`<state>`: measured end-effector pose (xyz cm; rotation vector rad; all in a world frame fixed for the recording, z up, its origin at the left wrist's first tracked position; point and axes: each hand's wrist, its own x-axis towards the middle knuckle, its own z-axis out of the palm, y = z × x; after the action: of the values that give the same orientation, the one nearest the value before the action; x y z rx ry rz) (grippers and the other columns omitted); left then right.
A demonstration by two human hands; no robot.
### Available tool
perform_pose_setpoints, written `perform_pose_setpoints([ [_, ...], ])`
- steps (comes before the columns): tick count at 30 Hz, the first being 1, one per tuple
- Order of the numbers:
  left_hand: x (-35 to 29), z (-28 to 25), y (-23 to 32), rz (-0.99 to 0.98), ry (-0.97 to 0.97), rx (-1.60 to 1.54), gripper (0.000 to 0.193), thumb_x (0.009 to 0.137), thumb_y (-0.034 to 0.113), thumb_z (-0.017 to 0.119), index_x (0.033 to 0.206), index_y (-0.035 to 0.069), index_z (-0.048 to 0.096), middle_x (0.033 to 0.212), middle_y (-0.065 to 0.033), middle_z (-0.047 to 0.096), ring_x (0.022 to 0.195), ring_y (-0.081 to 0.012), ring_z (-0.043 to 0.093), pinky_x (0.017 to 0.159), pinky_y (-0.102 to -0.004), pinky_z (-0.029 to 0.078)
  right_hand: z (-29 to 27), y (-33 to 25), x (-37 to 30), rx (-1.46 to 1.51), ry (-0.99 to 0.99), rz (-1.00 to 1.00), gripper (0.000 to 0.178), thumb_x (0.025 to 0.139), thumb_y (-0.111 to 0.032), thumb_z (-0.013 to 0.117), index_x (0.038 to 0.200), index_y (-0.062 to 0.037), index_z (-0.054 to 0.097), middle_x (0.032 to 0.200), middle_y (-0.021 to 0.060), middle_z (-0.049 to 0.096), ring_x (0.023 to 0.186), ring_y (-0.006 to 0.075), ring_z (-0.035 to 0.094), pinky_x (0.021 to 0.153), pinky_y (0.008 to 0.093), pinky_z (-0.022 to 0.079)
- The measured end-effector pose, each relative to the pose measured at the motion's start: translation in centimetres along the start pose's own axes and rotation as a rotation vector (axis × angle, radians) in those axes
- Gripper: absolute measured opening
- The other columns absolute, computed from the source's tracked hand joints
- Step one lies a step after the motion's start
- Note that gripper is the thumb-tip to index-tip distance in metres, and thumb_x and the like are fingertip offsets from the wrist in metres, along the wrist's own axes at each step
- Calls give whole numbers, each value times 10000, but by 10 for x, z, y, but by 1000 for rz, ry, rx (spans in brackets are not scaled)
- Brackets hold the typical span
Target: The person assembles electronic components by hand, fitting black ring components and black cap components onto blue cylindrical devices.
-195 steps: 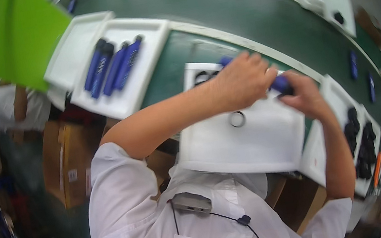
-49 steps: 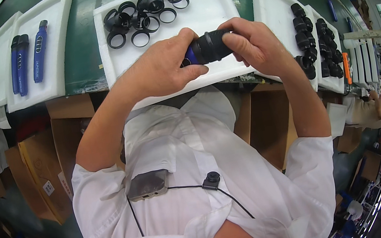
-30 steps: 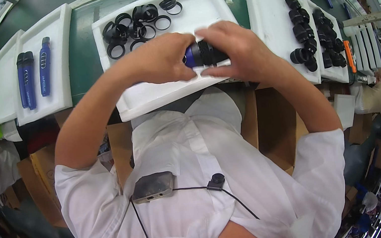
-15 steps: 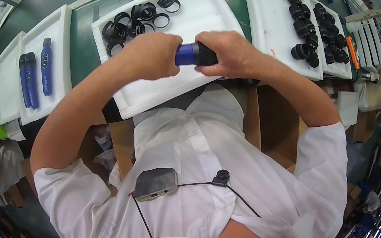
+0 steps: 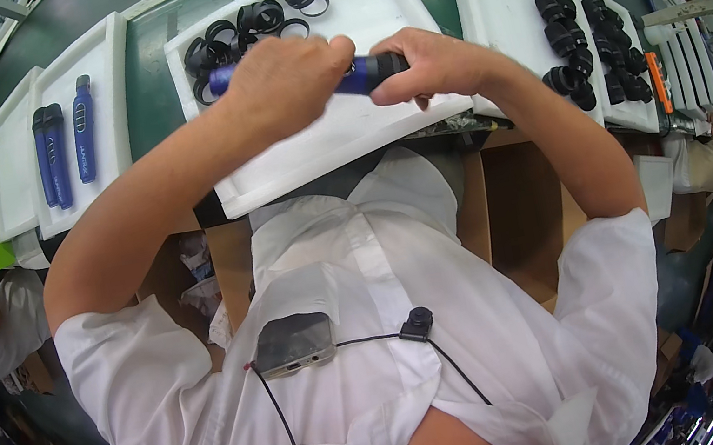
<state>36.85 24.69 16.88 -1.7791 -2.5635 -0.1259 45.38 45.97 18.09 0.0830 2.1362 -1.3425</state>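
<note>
While both bare hands meet above a shallow white foam tray (image 5: 396, 121), they hold between them a smooth dark-blue cylinder (image 5: 354, 80) with a black end (image 5: 388, 65). The left hand (image 5: 291, 83) is curled into a fist around the blue body, knuckles upward, most of its fingers hidden from view. Blue shows on both sides of this fist: a short piece beyond its outer side, and a stretch toward the other hand. The right hand (image 5: 434, 63) is bent into a pinch, thumb and forefinger closed about the black end, the remaining fingers folded beneath and partly hidden. Only a short length of the cylinder is visible between the two hands.

Compared with half a second ago, the hands are closer together, and the blue piece beyond the left fist has come into view; both grips remain in place.

Just past the left hand, on the side away from the person, a cluster of glossy black rings (image 5: 261, 17) lies in the tray, partly covered by that hand. Well to its left, three blue cylinders with black tops (image 5: 85, 136) lie in another white tray (image 5: 110, 103). Right of the right hand, two more white trays (image 5: 503, 28) hold rows of black cylindrical parts (image 5: 564, 37).
</note>
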Motion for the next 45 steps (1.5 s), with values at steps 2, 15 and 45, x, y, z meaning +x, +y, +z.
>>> perform_pose_setpoints([
  [2, 9, -8, -16, 80, 115, -20, 255, 762, 126, 758, 949, 39, 608, 792, -147, 697, 767, -322, 712, 686, -413, 568, 14, 10, 1, -734, 558, -545, 351, 735, -235, 798, 952, -7, 642, 762, 136, 659, 683, 243, 631, 678, 356, 525],
  [15, 15, -30, -26, -268, -540, -630, 325, 722, 181, 795, 975, 31, 657, 788, -146, 687, 691, -324, 683, 697, -432, 551, 12, -4, 5, -1167, 716, -867, 362, 692, -281, 770, 874, -4, 622, 782, 172, 679, 757, 373, 684, 733, 434, 551],
  [45, 15, -8, -28, -345, -539, -645, 369, 743, 236, 794, 992, 5, 651, 771, -149, 690, 722, -333, 699, 685, -433, 547, 30, 13, 28, -948, 662, -638, 344, 698, -146, 827, 942, -56, 602, 816, 147, 655, 798, 347, 679, 723, 430, 565],
])
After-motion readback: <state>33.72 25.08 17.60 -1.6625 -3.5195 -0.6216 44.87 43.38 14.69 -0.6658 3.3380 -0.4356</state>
